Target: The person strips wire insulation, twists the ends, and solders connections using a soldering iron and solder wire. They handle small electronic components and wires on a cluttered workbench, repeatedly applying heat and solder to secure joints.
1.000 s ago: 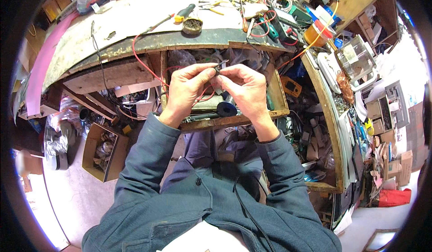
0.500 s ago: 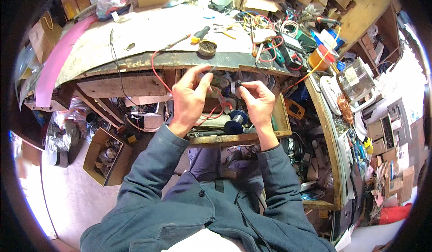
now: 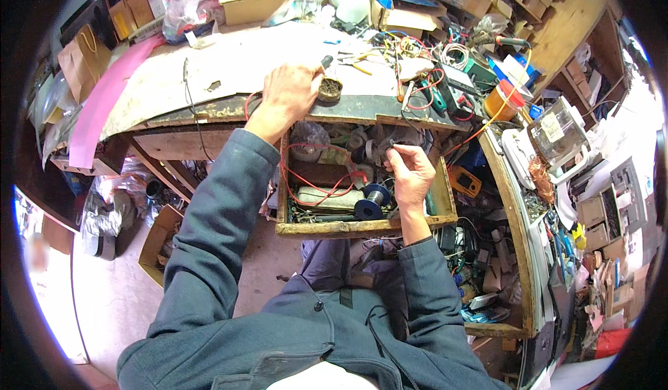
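Observation:
My left hand (image 3: pixel 289 92) lies palm down over the bench's front part, beside a small round tin (image 3: pixel 330 90) of dark brown stuff. It covers most of a dark-handled tool (image 3: pixel 326 61); its fingers are largely hidden, so their grip does not show. Over the open wooden drawer (image 3: pixel 362 227), my right hand (image 3: pixel 413 174) is closed in a pinch, thumb against fingertips. Whatever is between them is too small to make out. Below, in the drawer, are a dark blue spool (image 3: pixel 369 208) of wire and a red lead (image 3: pixel 306 202).
Pliers (image 3: pixel 362 68), tangled wires and tools cover the bench's right side. An orange jar with a red lid (image 3: pixel 502 100) stands at the right corner. A yellow multimeter (image 3: pixel 465 181) lies right of the drawer. A cardboard box (image 3: pixel 157 247) is on the floor at left.
My left hand has moved up from over the drawer onto the bench beside the tin. The right hand stays pinched over the drawer, slightly lower. The view has shifted, showing more of the drawer.

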Tool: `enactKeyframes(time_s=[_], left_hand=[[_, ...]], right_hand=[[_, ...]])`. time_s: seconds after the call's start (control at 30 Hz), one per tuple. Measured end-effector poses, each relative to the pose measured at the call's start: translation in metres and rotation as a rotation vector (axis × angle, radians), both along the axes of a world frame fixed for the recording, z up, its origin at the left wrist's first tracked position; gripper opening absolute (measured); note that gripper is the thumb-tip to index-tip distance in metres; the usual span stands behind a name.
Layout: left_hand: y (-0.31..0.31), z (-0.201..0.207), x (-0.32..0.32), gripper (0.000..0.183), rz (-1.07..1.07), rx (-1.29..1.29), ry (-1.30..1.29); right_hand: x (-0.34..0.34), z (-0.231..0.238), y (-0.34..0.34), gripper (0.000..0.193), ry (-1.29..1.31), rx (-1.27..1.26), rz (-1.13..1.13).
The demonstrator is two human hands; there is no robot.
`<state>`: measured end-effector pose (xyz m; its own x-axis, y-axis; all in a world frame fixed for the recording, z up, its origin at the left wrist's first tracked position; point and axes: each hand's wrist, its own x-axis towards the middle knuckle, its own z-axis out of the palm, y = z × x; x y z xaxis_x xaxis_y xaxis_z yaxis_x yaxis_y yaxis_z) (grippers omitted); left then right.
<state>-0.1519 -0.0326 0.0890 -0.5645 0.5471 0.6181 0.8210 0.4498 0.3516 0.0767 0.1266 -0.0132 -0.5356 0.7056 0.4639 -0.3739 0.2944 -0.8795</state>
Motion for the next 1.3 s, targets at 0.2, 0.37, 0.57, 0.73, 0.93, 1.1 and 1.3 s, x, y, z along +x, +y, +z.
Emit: enactKeyframes(time_s=[0.2,0.37,0.57,0.73,0.93,1.1,1.3], left_hand=[[0.011,-0.002,0.001,0.021,0.019,-0.068,-0.011],[0.015,-0.009,-0.004,0.021,0.030,-0.062,0.015],[0.017,-0.009,-0.004,0.019,0.034,-0.080,0.028],[0.019,-0.010,-0.003,0.018,0.035,-0.080,0.026],[0.017,-0.010,-0.003,0.018,0.018,-0.067,0.039],[0.013,-0.009,0.000,0.017,0.009,-0.022,0.069],[0.013,-0.010,0.000,0.017,0.000,0.031,0.040]], right_hand=[[-0.002,-0.001,-0.002,0.011,-0.032,0.014,0.012],[0.000,0.000,-0.002,0.011,-0.058,0.048,-0.007],[-0.001,0.000,-0.003,0.010,-0.050,0.023,0.015],[-0.001,0.000,-0.003,0.010,-0.036,0.020,0.028],[-0.001,0.000,-0.002,0.010,-0.047,0.020,0.030],[-0.002,-0.001,-0.002,0.011,-0.057,0.037,0.026],[-0.001,-0.002,-0.001,0.010,-0.071,0.046,0.019]])
